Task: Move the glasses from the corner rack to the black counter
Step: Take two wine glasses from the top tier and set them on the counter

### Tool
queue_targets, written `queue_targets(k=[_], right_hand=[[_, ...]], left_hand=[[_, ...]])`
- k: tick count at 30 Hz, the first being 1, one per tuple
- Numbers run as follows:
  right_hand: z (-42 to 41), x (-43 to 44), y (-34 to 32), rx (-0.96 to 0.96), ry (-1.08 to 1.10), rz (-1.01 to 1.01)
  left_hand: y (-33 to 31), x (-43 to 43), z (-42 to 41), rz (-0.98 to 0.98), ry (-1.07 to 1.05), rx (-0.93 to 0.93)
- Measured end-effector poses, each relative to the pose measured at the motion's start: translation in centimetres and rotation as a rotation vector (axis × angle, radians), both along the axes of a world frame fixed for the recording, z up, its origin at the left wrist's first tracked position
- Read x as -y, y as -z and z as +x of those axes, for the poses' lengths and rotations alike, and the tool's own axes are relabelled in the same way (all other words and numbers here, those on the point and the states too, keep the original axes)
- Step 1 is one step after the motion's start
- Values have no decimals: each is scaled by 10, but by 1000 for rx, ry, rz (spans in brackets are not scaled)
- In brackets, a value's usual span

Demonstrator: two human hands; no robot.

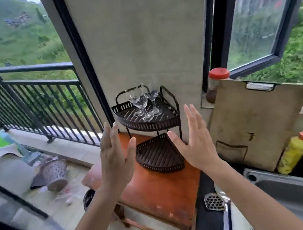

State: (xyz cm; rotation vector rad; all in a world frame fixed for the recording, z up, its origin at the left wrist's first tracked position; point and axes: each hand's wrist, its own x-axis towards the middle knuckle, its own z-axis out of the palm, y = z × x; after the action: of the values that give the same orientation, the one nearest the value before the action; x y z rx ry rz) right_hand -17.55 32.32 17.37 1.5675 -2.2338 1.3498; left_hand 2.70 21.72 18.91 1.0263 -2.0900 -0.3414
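Note:
A black two-tier corner rack (169,123) stands on an orange wooden table (157,190) against the wall. Three clear stemmed glasses (141,100) stand close together on its top shelf; the lower shelf (159,155) holds nothing. My left hand (114,157) and my right hand (195,141) are both raised in front of the rack, palms facing each other, fingers spread, holding nothing. They hover just below the top shelf, apart from the glasses. The black counter (207,212) runs along the table's right side.
A steel sink (298,195) and a metal strainer (214,202) lie at the right. A wooden cutting board (254,119), a yellow bottle (293,153) and a red-lidded jar (216,84) stand by an open window. A balcony railing (27,97) and an overturned basket (55,174) are at the left.

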Motion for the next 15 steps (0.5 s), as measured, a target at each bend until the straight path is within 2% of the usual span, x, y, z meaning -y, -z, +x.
queue_targets(k=[5,9,15], right_hand=[[-19,79,-11,108,178,-57],[-25,136,-26,189,239,-104],[-40,184,-25,262,303,-219]], left_hand=[[6,110,-43,35,205,8],[2,177,-70,5,345,-15],[2,238,-102,124,427,-127]])
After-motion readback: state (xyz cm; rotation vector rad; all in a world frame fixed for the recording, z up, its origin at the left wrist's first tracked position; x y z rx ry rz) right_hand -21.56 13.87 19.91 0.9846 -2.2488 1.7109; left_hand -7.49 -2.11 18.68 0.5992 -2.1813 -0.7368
